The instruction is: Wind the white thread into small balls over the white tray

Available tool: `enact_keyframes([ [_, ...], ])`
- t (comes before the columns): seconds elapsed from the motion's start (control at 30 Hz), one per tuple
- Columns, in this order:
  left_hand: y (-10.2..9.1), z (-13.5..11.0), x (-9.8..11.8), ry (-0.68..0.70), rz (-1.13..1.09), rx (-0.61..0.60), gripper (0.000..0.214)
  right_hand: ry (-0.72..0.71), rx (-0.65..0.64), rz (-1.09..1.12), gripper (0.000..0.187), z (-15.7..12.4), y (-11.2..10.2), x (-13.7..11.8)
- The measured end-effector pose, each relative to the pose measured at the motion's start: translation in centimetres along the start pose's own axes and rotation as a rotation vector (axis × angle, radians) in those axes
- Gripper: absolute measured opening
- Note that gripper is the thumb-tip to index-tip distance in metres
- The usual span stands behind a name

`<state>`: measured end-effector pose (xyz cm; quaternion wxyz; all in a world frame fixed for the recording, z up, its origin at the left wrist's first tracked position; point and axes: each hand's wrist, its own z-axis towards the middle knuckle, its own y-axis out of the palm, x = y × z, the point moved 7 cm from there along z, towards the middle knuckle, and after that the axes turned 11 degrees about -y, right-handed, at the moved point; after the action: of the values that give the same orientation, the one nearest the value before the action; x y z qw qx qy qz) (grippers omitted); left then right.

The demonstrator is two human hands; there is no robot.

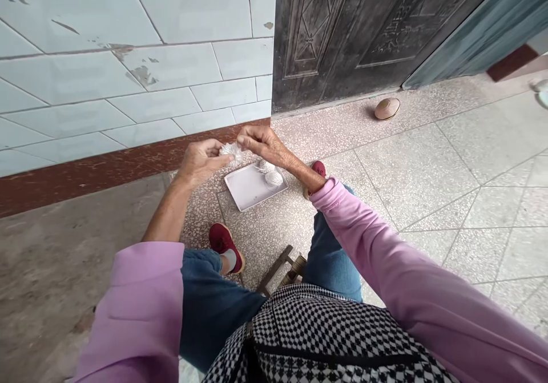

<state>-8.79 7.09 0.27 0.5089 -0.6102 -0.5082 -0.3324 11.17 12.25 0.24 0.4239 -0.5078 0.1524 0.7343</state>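
Observation:
Between thumb and fingers, my left hand (201, 160) grips a small white fluffy piece, seemingly of yarn (231, 153). Close against its right side, my right hand (262, 143) is closed in a pinch; what lies between those fingertips is too small to make out. Below both hands, a shallow white tray (244, 192) rests on the floor. Two white balls of yarn sit in its right part: a front ball (274, 179) and a rear ball (266, 166), the rear one partly covered by my right wrist.
A tiled wall (141, 75) with a brown base stands ahead on the left, beside a dark carved door (334, 35). A tan rounded object (387, 108) lies near the doorway. Between my legs is part of a wooden stool (276, 269). My red shoes (222, 240) flank the tray.

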Motion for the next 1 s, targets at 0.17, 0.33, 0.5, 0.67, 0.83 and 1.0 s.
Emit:
enact_keyframes([
  [0.17, 1.7, -1.5, 1.2, 0.014, -0.144, -0.186, 0.057, 0.066, 0.082, 0.058, 0.059, 0.7, -0.6, 2.0],
  [0.33, 0.3, -0.2, 0.5, 0.042, -0.422, 0.013, 0.06, 0.115, -0.09, -0.025, 0.044, -0.8, 3.1, 2.0],
  [0.5, -1.4, 0.9, -0.9, 0.055, -0.376, 0.222, 0.05, 0.101, -0.221, 0.004, 0.046, -1.2, 4.9, 0.1],
  [0.67, -0.4, 0.3, -0.3, 0.031, -0.178, 0.117, 0.043, 0.153, -0.044, 0.009, 0.05, 0.5, 1.4, -1.0],
  [0.83, 1.8, -1.2, 1.1, -0.049, -0.277, -0.097, 0.023, 0.092, 0.133, 0.07, 0.063, 1.3, -1.1, -0.4],
  [1.0, 2.1, -1.3, 1.1, -0.135, -0.368, -0.132, 0.031, 0.107, 0.172, 0.089, 0.064, 1.0, -1.2, 0.4],
])
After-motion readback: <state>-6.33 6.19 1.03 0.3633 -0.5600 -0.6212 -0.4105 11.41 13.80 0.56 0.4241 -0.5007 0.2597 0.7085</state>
